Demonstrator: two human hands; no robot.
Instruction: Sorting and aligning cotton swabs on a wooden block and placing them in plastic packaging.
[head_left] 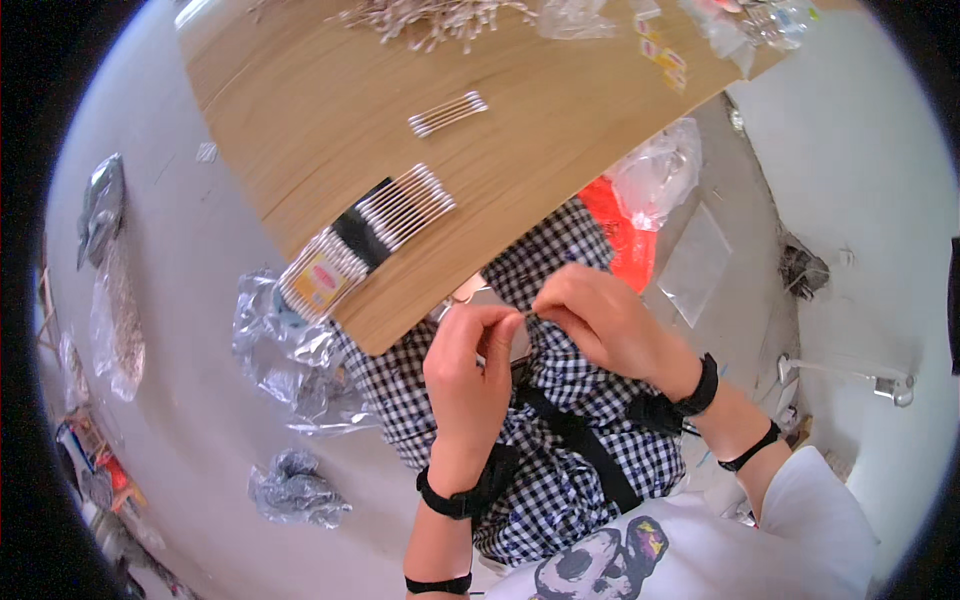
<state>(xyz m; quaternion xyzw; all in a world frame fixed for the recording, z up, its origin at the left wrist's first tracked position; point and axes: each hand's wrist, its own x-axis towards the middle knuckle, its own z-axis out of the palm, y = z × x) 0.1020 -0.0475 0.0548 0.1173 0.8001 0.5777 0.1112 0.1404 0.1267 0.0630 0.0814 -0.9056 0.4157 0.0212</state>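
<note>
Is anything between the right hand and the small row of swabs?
Nothing visible: from the right hand, the path crosses the near edge and bare top of the table to the small row of swabs. The larger row of swabs sits left of it. Hand height against the tabletop is unclear.

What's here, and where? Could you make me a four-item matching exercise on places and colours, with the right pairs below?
1. Loose swab heap
2. Red bag
3. Lap cloth
4. Black strip

A. Black-and-white checks
B. Between neatly lined-up swabs
C. Toward the table's far end
D. Beyond the table's right edge

Pairs: 1-C, 2-D, 3-A, 4-B
</note>
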